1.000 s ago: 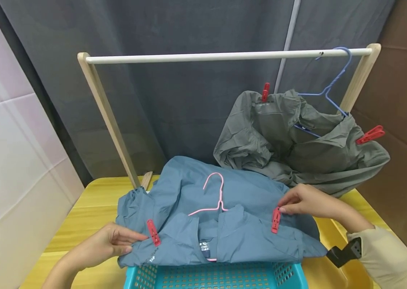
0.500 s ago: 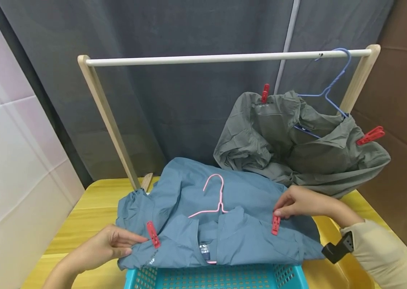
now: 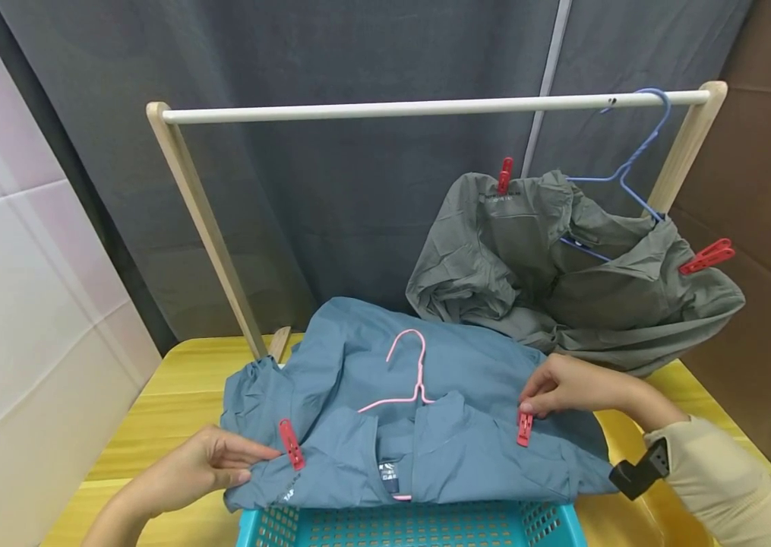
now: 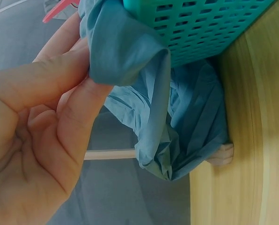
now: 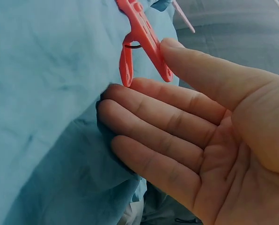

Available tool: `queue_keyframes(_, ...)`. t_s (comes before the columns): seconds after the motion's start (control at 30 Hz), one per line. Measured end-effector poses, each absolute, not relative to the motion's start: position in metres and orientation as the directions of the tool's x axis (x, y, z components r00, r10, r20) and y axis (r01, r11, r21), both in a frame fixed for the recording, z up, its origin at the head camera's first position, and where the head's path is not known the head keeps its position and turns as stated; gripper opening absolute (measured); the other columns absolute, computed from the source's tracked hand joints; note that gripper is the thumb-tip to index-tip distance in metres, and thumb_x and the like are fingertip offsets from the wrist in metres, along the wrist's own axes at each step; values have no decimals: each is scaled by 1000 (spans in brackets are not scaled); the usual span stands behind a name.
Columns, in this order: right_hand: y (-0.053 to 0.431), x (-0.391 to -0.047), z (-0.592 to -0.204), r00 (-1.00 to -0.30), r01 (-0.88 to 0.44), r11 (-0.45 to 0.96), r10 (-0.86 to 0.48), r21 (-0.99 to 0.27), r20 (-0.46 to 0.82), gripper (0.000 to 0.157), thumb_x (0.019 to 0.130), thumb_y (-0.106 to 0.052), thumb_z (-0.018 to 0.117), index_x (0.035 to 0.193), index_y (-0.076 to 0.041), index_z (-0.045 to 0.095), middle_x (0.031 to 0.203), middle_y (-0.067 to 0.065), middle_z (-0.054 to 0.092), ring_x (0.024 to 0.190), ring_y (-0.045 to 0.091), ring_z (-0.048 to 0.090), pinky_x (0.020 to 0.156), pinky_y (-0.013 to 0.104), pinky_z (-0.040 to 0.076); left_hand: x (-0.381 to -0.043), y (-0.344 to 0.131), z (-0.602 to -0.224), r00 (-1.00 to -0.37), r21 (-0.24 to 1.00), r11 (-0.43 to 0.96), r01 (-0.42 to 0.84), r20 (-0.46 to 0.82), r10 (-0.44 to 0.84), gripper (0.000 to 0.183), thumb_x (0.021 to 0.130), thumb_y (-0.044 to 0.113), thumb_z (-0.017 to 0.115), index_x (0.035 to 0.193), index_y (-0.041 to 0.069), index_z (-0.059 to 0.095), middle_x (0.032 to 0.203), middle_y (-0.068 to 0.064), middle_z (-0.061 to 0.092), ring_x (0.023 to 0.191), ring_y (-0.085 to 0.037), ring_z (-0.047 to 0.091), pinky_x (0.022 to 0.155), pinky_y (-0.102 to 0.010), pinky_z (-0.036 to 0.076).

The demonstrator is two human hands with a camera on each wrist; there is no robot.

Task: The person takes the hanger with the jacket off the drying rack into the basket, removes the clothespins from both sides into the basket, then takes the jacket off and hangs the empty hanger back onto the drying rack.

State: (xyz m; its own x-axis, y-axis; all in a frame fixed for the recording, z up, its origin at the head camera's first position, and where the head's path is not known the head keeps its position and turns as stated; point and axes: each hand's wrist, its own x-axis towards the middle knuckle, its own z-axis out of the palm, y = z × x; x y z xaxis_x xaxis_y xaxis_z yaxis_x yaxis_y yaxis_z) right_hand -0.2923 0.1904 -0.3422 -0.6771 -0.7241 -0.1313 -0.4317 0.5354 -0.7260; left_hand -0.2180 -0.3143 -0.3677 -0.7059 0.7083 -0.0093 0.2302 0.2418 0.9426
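A blue jacket [image 3: 385,346] lies across the front of the table, a pink clothes hanger [image 3: 420,372] rising from its collar. My left hand [image 3: 194,467] pinches the jacket's left edge between thumb and fingers; the fold of cloth [image 4: 123,47] shows in the left wrist view. Beside those fingertips a red clothespin [image 3: 292,444] is fixed on the fabric. My right hand [image 3: 583,387] holds the handles of another red clothespin [image 3: 524,431] on the jacket's right shoulder. In the right wrist view, the thumb lies on one handle of this clothespin [image 5: 142,30], fingers at the other.
Under the jacket's front edge stands a turquoise basket [image 3: 406,524], with a yellow tub [image 3: 658,494] to its right. Behind, a white rail [image 3: 358,112] on wooden posts carries a grey garment [image 3: 563,281] on a blue hanger [image 3: 620,167], with red clothespins on it.
My right hand has shifted a little left and down over its clothespin, covering more of the handles. The left hand and jacket have stayed nearly still.
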Motion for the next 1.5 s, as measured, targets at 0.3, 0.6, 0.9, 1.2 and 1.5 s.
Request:
queue_keyframes(0.3,190,-293,-344,-670,-434,518,-732,-737,-121,24,85,-23,65,94,-1,71,75,-1,67,64,6,56,57,24,48,-219,-314,-367,-704,940,243,240,-4,710,30,85,-6,56,115,-10,59,87,-11,68,79,-5,55,63,-21,45)
queue_keyframes(0.6,188,-291,-345,-690,-398,516,-713,-759,-123,22,82,-22,68,91,-2,71,77,-1,68,68,7,59,61,24,49,-218,-316,-371,-697,942,222,253,19,717,30,84,-10,55,114,-10,59,99,-14,67,83,-4,56,64,-20,46)
queue_keyframes(0.9,189,-290,-349,-735,-365,495,-673,-789,-82,28,76,-20,75,92,2,70,78,2,69,72,14,65,63,27,52,-217,-315,-372,-700,942,227,249,13,714,30,84,-9,56,113,-10,60,107,-13,64,90,-4,57,69,-21,48)
queue_keyframes(1.2,189,-290,-349,-710,-391,462,-702,-796,-59,33,76,-19,75,94,8,68,79,3,69,71,12,64,62,27,52,-218,-314,-370,-694,942,216,256,24,719,29,85,-6,57,113,-9,60,109,-8,64,98,-7,58,74,-22,49)
queue_keyframes(1.5,189,-287,-349,-681,-429,432,-731,-793,-30,25,79,-19,72,91,3,69,74,-2,66,64,7,58,57,25,49,-217,-314,-370,-696,943,217,252,21,718,29,84,-7,57,113,-9,60,108,-9,65,96,-7,59,73,-22,50)
